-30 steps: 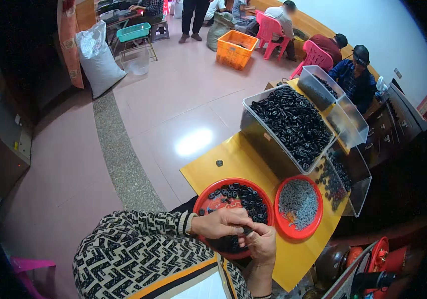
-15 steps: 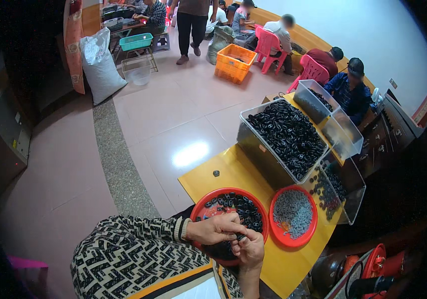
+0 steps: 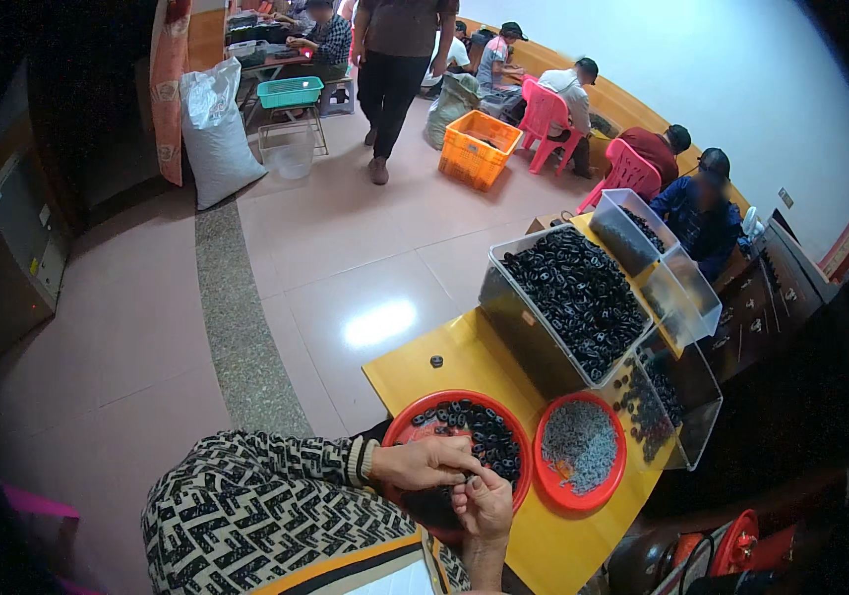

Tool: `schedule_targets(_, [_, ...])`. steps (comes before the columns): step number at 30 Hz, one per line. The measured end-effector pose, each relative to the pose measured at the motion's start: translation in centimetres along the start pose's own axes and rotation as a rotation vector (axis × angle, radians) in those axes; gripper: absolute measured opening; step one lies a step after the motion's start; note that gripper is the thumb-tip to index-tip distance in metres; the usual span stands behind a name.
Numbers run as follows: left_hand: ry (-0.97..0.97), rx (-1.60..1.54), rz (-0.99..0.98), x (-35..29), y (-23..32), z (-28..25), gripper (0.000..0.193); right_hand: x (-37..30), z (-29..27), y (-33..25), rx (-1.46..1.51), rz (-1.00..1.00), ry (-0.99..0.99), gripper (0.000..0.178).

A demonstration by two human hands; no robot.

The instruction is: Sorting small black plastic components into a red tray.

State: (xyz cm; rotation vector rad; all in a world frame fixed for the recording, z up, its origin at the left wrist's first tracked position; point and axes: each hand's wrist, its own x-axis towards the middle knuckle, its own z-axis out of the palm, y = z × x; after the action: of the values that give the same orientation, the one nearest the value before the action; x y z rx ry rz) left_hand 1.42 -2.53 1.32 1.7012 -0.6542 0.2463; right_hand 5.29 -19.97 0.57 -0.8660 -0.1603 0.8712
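Over a round red tray (image 3: 392,428) of small black oval pieces (image 3: 485,424), my two hands meet fingertip to fingertip. My left hand (image 3: 428,463) comes in from the left, its fingers closed in a pinch. Below and to the right of it, my right hand (image 3: 485,506) has its fingers curled, thumb up against the left fingertips. Whatever they pinch is small and mostly hidden by the fingers. Just right of my right hand is a smaller red tray (image 3: 555,493) filled with small grey parts (image 3: 580,442).
A yellow board (image 3: 421,362) carries the trays and one loose black piece (image 3: 436,362). Beyond stands a big clear bin (image 3: 534,337) heaped with black pieces, with smaller clear boxes (image 3: 683,288) beside it. An orange crate (image 3: 471,159) and a walking person (image 3: 400,74) are farther off.
The walking person has stepped closer. My hands stay together over the tray, fingers slightly shifted; the dark bit seen between them earlier is now mostly covered. The whole view has shifted a little.
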Motion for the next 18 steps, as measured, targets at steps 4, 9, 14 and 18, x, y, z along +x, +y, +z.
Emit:
schedule_targets(4, [0.063,-0.159,-0.107,0.7,-0.1,-0.8,0.026,0.7,1.1,-1.7,-0.153,-0.052,-0.071,0.048])
schedule_targets(9, [0.296,-0.754,-0.315,1.0,0.2,-2.2,0.033,5.0,2.8,-3.4,-0.092,0.000,-0.139,0.025])
schedule_targets(14, [0.194,-0.506,-0.320,1.2,-1.6,-2.3,0.026,4.4,1.1,-2.4,0.051,0.026,-0.108,0.024])
schedule_targets(18, [0.259,-0.675,-0.398,0.4,-2.0,-0.7,0.025,3.2,0.1,-1.9,0.067,0.074,-0.076,0.022])
